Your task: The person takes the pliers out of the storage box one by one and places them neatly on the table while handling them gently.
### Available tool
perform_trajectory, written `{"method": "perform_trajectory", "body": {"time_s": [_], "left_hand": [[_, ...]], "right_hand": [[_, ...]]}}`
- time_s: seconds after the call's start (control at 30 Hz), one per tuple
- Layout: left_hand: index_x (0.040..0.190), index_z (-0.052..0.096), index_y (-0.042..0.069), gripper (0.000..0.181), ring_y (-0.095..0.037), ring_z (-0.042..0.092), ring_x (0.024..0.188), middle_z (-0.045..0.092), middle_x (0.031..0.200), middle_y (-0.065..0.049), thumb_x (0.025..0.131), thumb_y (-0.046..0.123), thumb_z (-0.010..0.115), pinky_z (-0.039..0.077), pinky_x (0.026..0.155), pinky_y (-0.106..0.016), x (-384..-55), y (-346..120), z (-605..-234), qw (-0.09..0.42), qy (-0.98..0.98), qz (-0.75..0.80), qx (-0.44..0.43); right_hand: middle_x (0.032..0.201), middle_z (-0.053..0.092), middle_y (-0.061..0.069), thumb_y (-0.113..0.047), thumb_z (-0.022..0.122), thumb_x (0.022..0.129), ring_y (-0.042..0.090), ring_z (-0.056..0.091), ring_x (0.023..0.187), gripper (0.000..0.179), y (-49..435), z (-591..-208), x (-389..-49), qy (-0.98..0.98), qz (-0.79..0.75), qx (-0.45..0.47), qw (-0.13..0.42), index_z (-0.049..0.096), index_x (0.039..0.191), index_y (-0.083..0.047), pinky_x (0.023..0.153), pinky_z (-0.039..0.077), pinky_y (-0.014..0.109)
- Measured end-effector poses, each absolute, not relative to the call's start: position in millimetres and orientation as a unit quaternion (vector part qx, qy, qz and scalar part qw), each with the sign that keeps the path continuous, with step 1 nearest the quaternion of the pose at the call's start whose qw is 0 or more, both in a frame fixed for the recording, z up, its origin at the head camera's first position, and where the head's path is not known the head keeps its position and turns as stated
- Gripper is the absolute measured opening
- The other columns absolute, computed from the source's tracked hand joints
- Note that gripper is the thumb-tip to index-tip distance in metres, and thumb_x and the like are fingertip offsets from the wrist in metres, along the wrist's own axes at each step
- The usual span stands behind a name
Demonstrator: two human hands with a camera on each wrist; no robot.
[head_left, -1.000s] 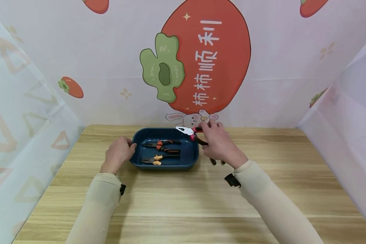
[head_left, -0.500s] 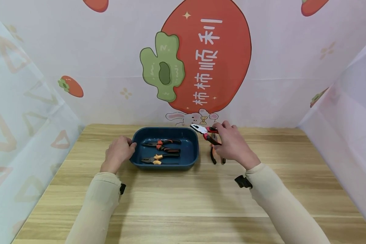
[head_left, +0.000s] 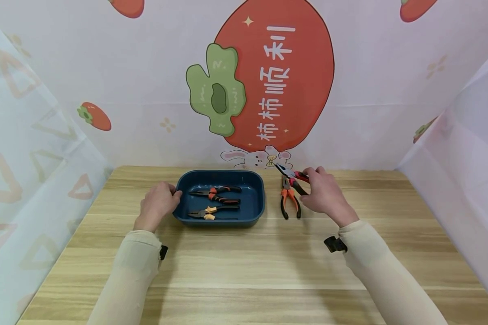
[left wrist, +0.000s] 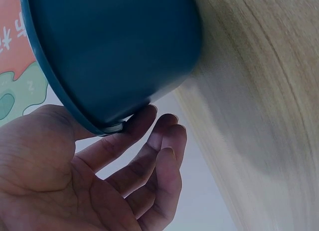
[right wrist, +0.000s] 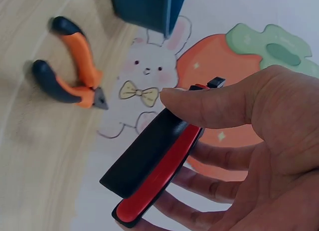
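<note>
My left hand [head_left: 156, 205] pinches the left rim of a dark blue rectangular bin [head_left: 219, 222], thumb inside and fingers against the outer wall in the left wrist view. Two pliers lie in the bin: one with orange-and-black handles [head_left: 224, 198], one with yellow-and-black handles [head_left: 210, 209]. My right hand [head_left: 325, 194] grips red-and-black-handled pliers [right wrist: 164, 161] above the table, right of the bin, their silver jaws pointing up and left. Below them, orange-and-black-handled pliers [head_left: 290, 198] lie on the table, handles toward me and spread; their tip is partly overlapped by the held pair.
The wood-grain table [head_left: 244, 266] reaches back to a white printed curtain [head_left: 146, 81] with a large red persimmon and a rabbit. Printed fabric also hangs along both sides.
My right hand has moved to the right, from over the bin's right edge, carrying the red-and-black pliers. The orange-and-black pliers on the table are now uncovered. My left hand has stayed put.
</note>
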State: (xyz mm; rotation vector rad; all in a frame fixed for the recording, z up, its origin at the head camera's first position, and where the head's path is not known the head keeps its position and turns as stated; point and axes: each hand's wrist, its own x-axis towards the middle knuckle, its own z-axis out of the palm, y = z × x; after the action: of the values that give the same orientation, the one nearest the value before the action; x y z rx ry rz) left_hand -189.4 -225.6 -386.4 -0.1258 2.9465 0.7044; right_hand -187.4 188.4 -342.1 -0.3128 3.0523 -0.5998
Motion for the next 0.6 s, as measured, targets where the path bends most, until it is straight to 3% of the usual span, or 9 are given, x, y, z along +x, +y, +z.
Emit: {"method": "perform_trajectory", "body": {"time_s": [0.23,0.6], "left_hand": [[0.064,0.048,0.014,0.043,-0.023,0.046,0.057,0.044,0.059,-0.002,0.105,0.025,0.051,0.031,0.051,-0.034,-189.0,-227.0,-387.4,0.052,0.971,0.232,-0.042],[0.065,0.048,0.013,0.042,-0.023,0.047,0.057,0.044,0.059,-0.002,0.105,0.025,0.050,0.032,0.052,-0.034,-188.5,-227.0,-387.0,0.053,0.970,0.233,-0.040]], "right_hand": [[0.107,0.055,0.025,-0.007,0.075,0.078,0.036,0.052,0.082,0.057,201.4,-352.6,-192.6,0.978,-0.188,-0.092,0.015,0.055,0.130,0.009,0.071,0.046,0.048],[0.106,0.055,0.023,-0.009,0.072,0.080,0.035,0.050,0.086,0.051,214.8,-366.4,-200.5,0.979,-0.188,-0.050,0.060,0.056,0.124,0.010,0.072,0.044,0.046]]}}
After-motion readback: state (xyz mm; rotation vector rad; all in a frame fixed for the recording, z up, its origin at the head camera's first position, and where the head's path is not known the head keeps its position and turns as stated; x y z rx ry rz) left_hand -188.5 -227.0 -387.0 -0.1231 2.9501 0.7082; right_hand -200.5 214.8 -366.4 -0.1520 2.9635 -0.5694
